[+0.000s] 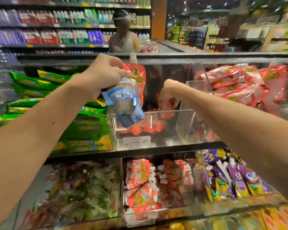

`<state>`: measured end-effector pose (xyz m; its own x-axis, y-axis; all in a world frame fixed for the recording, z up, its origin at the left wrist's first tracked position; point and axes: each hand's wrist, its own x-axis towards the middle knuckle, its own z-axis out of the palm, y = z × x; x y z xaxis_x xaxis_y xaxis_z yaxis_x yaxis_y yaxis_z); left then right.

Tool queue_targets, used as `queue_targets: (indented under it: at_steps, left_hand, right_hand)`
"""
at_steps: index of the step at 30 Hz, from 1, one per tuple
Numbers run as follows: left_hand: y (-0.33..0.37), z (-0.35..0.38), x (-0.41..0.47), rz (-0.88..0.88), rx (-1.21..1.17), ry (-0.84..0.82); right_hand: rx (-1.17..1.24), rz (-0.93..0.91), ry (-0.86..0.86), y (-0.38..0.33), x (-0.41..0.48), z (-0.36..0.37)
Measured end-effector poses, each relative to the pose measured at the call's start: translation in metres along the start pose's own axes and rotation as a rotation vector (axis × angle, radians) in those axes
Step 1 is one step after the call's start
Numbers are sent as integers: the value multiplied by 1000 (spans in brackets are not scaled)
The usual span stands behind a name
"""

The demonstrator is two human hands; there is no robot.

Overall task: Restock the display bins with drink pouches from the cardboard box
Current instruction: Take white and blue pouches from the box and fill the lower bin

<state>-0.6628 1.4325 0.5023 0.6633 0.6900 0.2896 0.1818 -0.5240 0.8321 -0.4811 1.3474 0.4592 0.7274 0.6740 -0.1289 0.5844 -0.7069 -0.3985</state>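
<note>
My left hand [105,75] grips a bunch of drink pouches above the clear middle bin [173,112] on the upper shelf: a red pouch [139,75] with a white spout and a blue pouch [126,103] hanging below it. My right hand [169,92] reaches down into that bin, fingers curled around a red pouch [166,105]. A few red pouches [145,127] lie at the bin's bottom. The cardboard box is out of sight.
Green pouches [40,87] fill the bin to the left, red ones [239,85] the bin to the right. The lower shelf holds mixed, red [141,185] and purple [231,176] pouches. A price tag [136,142] is on the middle bin. A person [123,35] stands behind the display.
</note>
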Motion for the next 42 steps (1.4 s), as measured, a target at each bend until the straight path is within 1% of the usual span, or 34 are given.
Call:
queue_targets:
  at_steps: [3, 6, 7, 9, 11, 12, 14, 15, 17, 19, 21, 24, 25, 26, 27, 28, 29, 30, 31, 32, 33, 36, 37, 40, 42]
  left_hand:
    - [-2, 7, 8, 22, 50, -36]
    - [-8, 15, 16, 22, 81, -49]
    - [-11, 18, 18, 26, 84, -47]
    - [-16, 22, 22, 36, 97, -38]
    - [-17, 25, 22, 29, 90, -47]
    - [-17, 26, 21, 23, 75, -56]
    - [-14, 28, 21, 19, 57, -65]
    - [-13, 28, 21, 14, 52, -70]
    - [-10, 30, 19, -1, 38, -84]
    - [-9, 31, 18, -18, 28, -95]
    - [-9, 30, 17, -43, 3, -113]
    - [-10, 29, 15, -85, -31, -132]
    - [-10, 28, 14, -95, -38, -133]
    - [-9, 27, 14, -96, -43, -132]
    - [-8, 26, 14, -90, -43, -130]
    - [-6, 24, 14, -79, -41, -122]
    - [-4, 21, 14, -64, -36, -109]
    - [-2, 19, 15, -47, -26, -99]
    - [1, 16, 15, -31, -12, -93]
    - [3, 14, 15, -16, 7, -91]
    - [6, 12, 15, -4, 33, -90]
    - [9, 5, 16, 19, 104, -51]
    - [9, 2, 16, 22, 126, -34]
    - [10, -8, 16, 30, 166, -1]
    - [10, -12, 14, 41, 186, 8]
  right_hand:
    - [-103, 13, 33, 0, 5, 3]
    - [-152, 65, -72, -3, 17, 10]
    - [-221, 62, -111, -2, 21, 13]
    - [-232, 58, -127, 1, 29, 16]
    - [-240, -53, -102, 10, 34, 14]
    - [-265, -72, -98, 11, 36, 15]
    - [-286, -17, -122, 14, 36, 17]
    - [-347, 30, -159, 12, 36, 19]
    - [-427, 44, -188, 10, 38, 19]
    - [-495, 25, -241, 11, 36, 17]
    - [-569, -31, -269, 11, 32, 14]
    - [-623, -108, -222, 4, 24, 8]
    - [-565, -169, -184, 3, 25, 5]
    - [-391, -232, -195, 3, 23, 1]
    - [-91, -281, -244, 3, 22, -5]
    - [226, -330, -332, 4, 14, -15]
    - [499, -377, -470, 5, 4, -23]
    - [673, -422, -588, 7, -5, -31]
    - [744, -471, -664, 8, -12, -37]
    - [755, -513, -678, 9, -17, -40]
    - [747, -525, -646, 10, -18, -41]
    - [767, -471, -539, 9, -14, -36]
    - [740, -437, -521, 7, -14, -32]
    - [543, -331, -467, -2, -11, -8]
    - [306, -313, -387, -11, -3, 10]
